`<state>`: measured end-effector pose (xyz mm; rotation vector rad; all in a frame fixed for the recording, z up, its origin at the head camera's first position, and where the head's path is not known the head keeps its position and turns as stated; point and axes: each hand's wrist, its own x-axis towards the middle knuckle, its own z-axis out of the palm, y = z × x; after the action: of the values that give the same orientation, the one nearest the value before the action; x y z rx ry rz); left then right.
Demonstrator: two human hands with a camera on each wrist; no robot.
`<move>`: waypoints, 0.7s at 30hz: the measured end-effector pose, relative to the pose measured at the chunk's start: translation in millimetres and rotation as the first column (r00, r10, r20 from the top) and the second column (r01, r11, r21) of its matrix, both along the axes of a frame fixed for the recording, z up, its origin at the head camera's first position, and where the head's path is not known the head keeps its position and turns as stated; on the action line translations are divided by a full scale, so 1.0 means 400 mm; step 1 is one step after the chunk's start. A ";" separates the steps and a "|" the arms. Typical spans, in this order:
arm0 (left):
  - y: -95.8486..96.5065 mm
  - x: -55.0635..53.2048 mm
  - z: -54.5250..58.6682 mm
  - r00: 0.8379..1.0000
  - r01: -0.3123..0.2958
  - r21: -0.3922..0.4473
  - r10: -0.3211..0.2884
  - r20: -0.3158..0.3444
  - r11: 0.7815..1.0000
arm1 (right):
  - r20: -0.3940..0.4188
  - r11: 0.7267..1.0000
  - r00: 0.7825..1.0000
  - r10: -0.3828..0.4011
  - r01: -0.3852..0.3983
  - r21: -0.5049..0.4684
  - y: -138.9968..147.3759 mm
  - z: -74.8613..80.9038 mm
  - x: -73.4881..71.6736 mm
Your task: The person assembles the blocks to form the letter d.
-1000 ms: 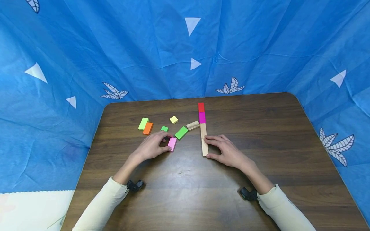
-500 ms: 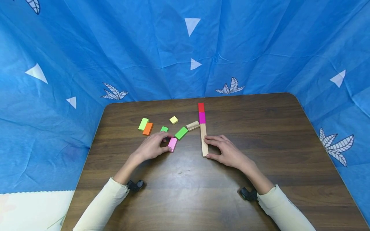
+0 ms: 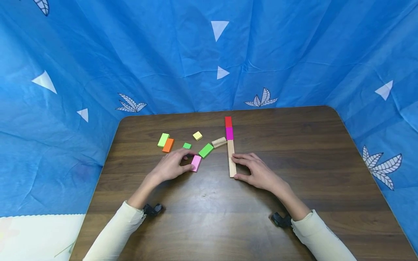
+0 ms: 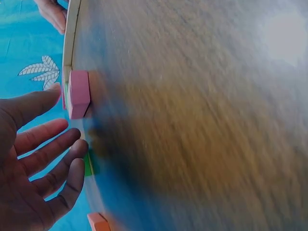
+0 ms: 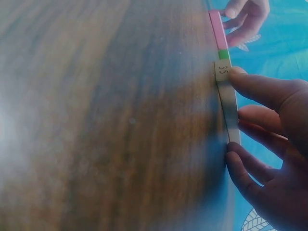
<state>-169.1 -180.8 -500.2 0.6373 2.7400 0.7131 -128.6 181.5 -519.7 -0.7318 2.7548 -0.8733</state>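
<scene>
In the head view, my left hand (image 3: 171,165) holds a pink block (image 3: 196,163) between thumb and index finger, at its left side and far end. The other fingers hang loosely spread in the left wrist view. My right hand (image 3: 256,170) has its thumb at the near end and its fingertips along the right side of a pale wooden block (image 3: 232,169). That block lies flat and ends a straight row with another pale wooden block (image 3: 230,148), a magenta block (image 3: 229,133) and a red block (image 3: 228,121). The right wrist view shows "35" on the wooden end (image 5: 222,70).
A green block (image 3: 206,150) and a grained wooden block (image 3: 219,142) slant between the pink block and the row. Farther left lie a small green block (image 3: 187,145), a yellow block (image 3: 197,136), an orange block (image 3: 168,145) and a lime block (image 3: 163,140). Blue cloth (image 3: 183,54) hangs behind the table (image 3: 294,141).
The head view has shifted very slightly. Both hands and all the blocks keep their places.
</scene>
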 end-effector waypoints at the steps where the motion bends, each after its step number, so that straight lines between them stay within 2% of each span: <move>1: -0.005 0.001 0.002 1.000 -0.004 0.007 0.004 -0.003 1.000 | 0.000 1.000 1.000 0.000 0.000 0.001 0.000 0.000 0.000; 14: -0.105 -0.015 0.029 0.991 -0.121 0.064 0.124 -0.040 0.991 | 0.001 1.000 1.000 0.003 -0.003 0.003 -0.003 0.000 0.002; 21: -0.139 -0.041 0.039 0.985 -0.161 0.067 0.164 -0.052 0.985 | 0.001 1.000 1.000 0.003 -0.003 0.003 -0.003 0.001 0.002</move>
<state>-185.6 -236.6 -484.6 0.4567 2.8569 0.8316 -127.9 180.4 -519.2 -0.7340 2.7526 -0.8680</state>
